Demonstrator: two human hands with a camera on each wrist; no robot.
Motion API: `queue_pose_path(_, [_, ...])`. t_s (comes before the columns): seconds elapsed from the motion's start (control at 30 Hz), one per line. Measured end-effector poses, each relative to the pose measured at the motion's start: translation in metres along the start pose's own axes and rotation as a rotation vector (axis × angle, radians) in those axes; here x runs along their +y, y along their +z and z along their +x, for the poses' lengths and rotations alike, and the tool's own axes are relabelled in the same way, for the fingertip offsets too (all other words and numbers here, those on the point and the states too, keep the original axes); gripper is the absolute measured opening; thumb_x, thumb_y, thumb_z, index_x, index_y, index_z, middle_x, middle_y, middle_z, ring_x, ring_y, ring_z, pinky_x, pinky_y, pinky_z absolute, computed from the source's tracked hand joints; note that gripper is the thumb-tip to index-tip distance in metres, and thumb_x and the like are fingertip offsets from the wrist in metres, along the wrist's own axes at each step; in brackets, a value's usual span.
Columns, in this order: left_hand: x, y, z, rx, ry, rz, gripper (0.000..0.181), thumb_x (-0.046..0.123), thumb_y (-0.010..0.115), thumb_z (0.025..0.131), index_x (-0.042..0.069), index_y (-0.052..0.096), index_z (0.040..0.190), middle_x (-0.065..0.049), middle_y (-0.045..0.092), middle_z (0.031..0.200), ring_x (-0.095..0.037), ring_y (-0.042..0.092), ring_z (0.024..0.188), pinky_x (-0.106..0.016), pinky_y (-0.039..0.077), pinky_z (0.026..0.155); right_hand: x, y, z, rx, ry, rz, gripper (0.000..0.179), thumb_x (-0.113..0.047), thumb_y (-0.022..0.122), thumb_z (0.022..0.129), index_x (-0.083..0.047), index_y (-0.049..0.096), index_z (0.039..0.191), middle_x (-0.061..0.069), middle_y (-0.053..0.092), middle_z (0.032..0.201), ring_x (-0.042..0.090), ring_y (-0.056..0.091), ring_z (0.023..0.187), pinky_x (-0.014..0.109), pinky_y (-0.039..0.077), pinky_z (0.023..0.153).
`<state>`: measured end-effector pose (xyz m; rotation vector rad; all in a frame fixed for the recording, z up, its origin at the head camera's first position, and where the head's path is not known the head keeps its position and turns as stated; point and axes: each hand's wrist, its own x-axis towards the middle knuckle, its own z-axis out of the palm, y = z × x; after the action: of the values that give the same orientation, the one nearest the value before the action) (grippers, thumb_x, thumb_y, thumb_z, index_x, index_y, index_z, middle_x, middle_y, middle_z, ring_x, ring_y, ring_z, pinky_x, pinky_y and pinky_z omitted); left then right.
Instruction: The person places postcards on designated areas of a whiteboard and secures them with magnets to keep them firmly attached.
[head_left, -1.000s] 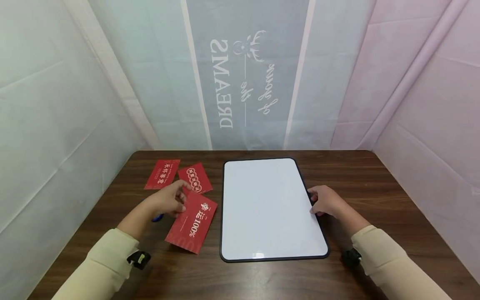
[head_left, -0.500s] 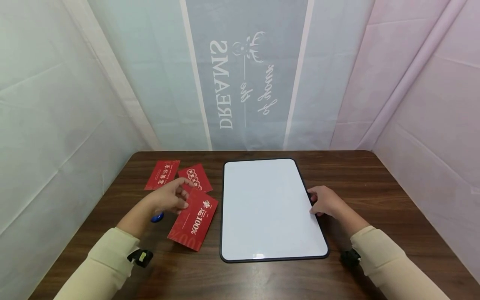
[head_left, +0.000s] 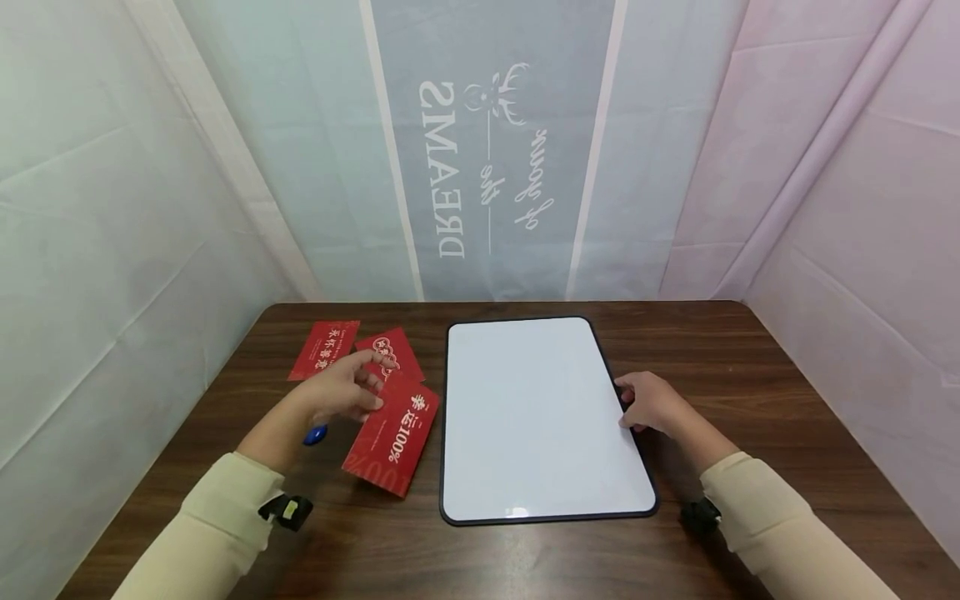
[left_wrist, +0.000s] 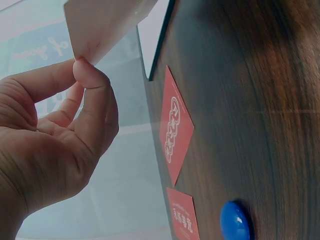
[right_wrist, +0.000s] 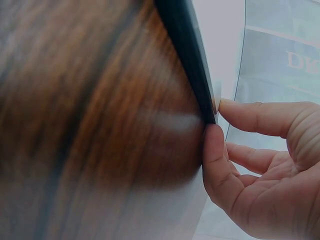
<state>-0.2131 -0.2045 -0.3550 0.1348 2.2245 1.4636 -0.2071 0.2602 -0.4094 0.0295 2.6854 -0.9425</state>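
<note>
My left hand [head_left: 343,389] pinches a red card [head_left: 396,437] by its left edge between thumb and finger, tilted with its near end lower. White characters and "100%" face up on it. In the left wrist view the card's back [left_wrist: 102,27] looks pale, and it is held above the table. A framed whiteboard [head_left: 536,417] lies to the right of the card. My right hand [head_left: 651,404] holds that board's right edge, its thumb and fingertips at the black rim, as the right wrist view also shows.
Two more red cards lie beyond my left hand: one at the far left [head_left: 324,348] and one beside it [head_left: 401,354], partly covered. A blue oval object [left_wrist: 235,220] sits by my left wrist. Fabric panels [head_left: 495,167] enclose the brown wooden table [head_left: 720,350].
My left hand and the red card have shifted slightly away and to the right, and the card has turned a little. More of the blue object shows. My right hand and the whiteboard stay put.
</note>
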Motion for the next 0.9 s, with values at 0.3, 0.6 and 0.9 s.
queue_pose_path(0.3, [0.003,0.014,0.009,0.041,0.028,-0.105,0.060,-0.009,0.063,0.088,0.001,0.037,0.141,-0.012,0.050,0.095,-0.020,0.057,0.074,-0.032,0.056,0.062,0.001,0.001,0.001,-0.004,0.006,0.017,0.071,0.009,0.078,0.073,0.016,0.044,0.135,0.026,0.056,0.107,0.026,0.062,0.076,0.035,0.058,0.064])
queue_pose_path(0.6, [0.002,0.027,0.019,0.113,0.015,-0.203,0.057,-0.005,0.064,0.089,0.008,0.042,0.140,-0.012,0.049,0.098,-0.021,0.057,0.084,-0.033,0.057,0.065,0.001,0.001,0.000,0.000,0.013,0.022,0.071,0.009,0.078,0.073,0.015,0.044,0.135,0.024,0.056,0.107,0.024,0.060,0.073,0.034,0.057,0.064])
queue_pose_path(0.9, [0.001,0.041,0.031,0.161,0.017,-0.258,0.058,-0.004,0.063,0.090,0.009,0.040,0.142,-0.014,0.052,0.107,-0.021,0.061,0.080,-0.031,0.056,0.063,0.002,0.002,0.001,0.000,0.011,0.028,0.071,0.009,0.078,0.073,0.015,0.044,0.135,0.023,0.055,0.106,0.024,0.060,0.073,0.034,0.057,0.063])
